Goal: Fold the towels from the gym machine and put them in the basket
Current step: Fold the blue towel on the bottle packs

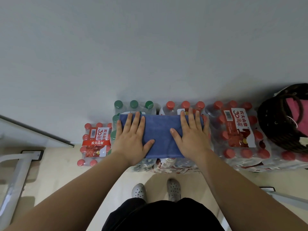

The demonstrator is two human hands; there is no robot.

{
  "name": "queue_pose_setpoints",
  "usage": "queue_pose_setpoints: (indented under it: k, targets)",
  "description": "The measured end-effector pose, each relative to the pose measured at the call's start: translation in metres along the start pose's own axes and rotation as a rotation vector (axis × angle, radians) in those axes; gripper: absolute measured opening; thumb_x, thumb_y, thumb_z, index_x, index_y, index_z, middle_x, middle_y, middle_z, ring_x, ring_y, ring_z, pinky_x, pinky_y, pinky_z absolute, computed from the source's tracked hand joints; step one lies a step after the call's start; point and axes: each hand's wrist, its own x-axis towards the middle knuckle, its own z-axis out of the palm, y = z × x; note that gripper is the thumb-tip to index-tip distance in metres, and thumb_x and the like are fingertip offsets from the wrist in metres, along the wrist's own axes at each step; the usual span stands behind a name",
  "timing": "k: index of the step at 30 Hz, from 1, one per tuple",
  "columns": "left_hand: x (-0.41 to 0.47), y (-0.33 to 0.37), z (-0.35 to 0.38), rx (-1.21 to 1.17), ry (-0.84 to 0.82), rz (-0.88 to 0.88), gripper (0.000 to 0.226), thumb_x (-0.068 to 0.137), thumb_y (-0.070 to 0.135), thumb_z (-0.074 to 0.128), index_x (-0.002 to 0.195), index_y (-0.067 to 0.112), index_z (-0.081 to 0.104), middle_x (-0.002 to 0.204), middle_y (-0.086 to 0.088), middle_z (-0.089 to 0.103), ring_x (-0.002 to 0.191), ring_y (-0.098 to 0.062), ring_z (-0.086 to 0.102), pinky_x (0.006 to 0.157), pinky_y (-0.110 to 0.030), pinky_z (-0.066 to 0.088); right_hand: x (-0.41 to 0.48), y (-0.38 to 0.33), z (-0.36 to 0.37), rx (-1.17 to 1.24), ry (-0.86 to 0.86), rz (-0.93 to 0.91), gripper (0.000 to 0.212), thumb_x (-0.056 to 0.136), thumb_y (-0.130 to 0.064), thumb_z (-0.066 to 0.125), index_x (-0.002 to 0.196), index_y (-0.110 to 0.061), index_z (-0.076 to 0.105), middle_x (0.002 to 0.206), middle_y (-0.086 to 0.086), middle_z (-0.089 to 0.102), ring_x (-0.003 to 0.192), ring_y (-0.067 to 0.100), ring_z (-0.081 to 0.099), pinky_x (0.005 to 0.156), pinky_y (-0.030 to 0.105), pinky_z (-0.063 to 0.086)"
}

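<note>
There was one blue towel [159, 134] in view, folded into a flat rectangle, and it lay across the tops of two shrink-wrapped packs of bottles that stood side by side against the grey wall [150, 47]: a green-capped pack [133, 105], three of its caps showing in the far row, and a red-capped pack [185, 104], also with three caps in its far row. Two more packs with red caps were plain to see, a labelled pack [240, 130] just right of the towel and a lower pack [95, 142] on the pale floor [55, 165] to the left; whether the red caps at the far right belonged to a fifth pack could not be told. One dark woven basket [275, 124] stood on the packs at the right edge, partly cut off, with one pink cloth [294, 106] inside it, and the labelled pack sat between it and the towel. Two hands worked the towel. The left hand [131, 139] lay flat on its left end and the right hand [191, 137] flat on its right end, each with straight, slightly spread fingers pointing toward the wall, palms pressed down on the cloth and thumbs turned inward toward one another; neither hand curled round or pinched anything. Below, two white perforated shoes [139, 190] stood on the floor, and one white metal frame [16, 174] ran along the left edge.
</note>
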Motion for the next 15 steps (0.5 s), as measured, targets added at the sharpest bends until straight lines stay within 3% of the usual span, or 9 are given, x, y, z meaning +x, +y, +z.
queue_pose_setpoints:
  k: [9, 12, 15]
  targets:
    - [0.012, -0.002, 0.002, -0.016, 0.025, 0.019, 0.09, 0.089, 0.077, 0.002, 0.155, 0.019, -0.017, 0.162, -0.002, -0.023, 0.148, -0.023, -0.026, 0.12, -0.054, -0.011, 0.012, 0.011, -0.007, -0.071, -0.008, 0.005, 0.085, 0.091, -0.075, 0.005, 0.158, -0.024, -0.012, 0.167, 0.007, -0.013, 0.152, 0.03, -0.018, 0.119, 0.061, -0.008]
    - [0.006, -0.005, 0.002, -0.092, 0.092, 0.02, 0.085, 0.093, 0.071, 0.007, 0.157, 0.017, -0.009, 0.164, -0.004, -0.016, 0.149, -0.022, -0.023, 0.121, -0.05, -0.01, 0.008, 0.002, -0.013, -0.109, 0.022, -0.015, 0.088, 0.09, -0.076, 0.004, 0.158, -0.022, -0.009, 0.167, 0.011, -0.011, 0.151, 0.034, -0.019, 0.118, 0.064, -0.008]
    - [-0.002, -0.009, 0.0, -0.17, 0.225, -0.032, 0.074, 0.098, 0.058, 0.019, 0.158, 0.016, 0.006, 0.165, -0.01, -0.006, 0.152, -0.027, -0.012, 0.122, -0.049, -0.004, 0.002, -0.028, -0.021, -0.073, 0.073, -0.16, 0.092, 0.088, -0.077, -0.002, 0.159, -0.019, -0.009, 0.165, 0.009, -0.019, 0.148, 0.03, -0.027, 0.118, 0.06, -0.015]
